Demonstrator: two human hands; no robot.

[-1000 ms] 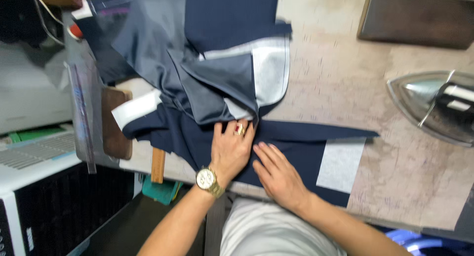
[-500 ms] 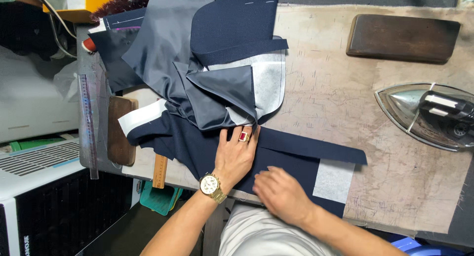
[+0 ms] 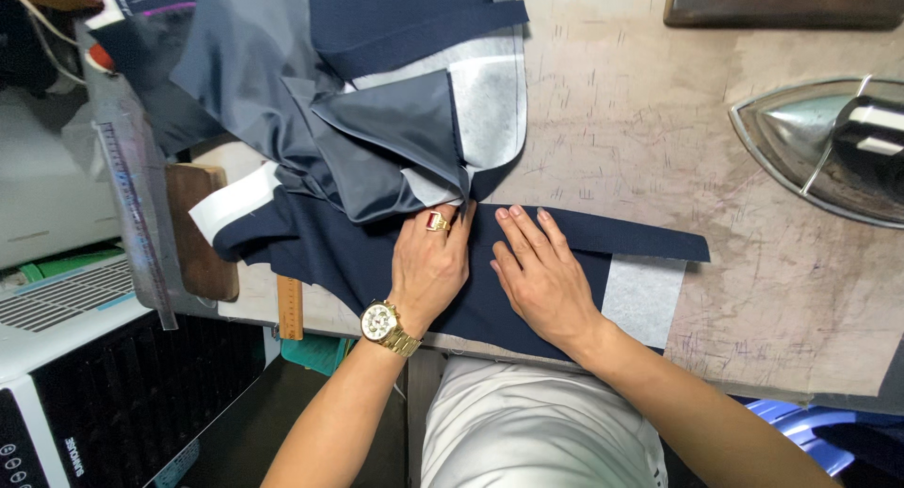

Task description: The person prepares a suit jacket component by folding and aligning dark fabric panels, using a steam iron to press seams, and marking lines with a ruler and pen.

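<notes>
Navy cloth (image 3: 377,253) (white-edged) flat under hands

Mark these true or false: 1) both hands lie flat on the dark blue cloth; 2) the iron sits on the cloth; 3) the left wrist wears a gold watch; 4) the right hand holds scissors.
1) True: the left hand and the right hand press flat on the dark blue cloth.
2) False: the iron stands on the bare table, apart from the cloth.
3) True: a gold watch is there.
4) False: it holds nothing.
</notes>
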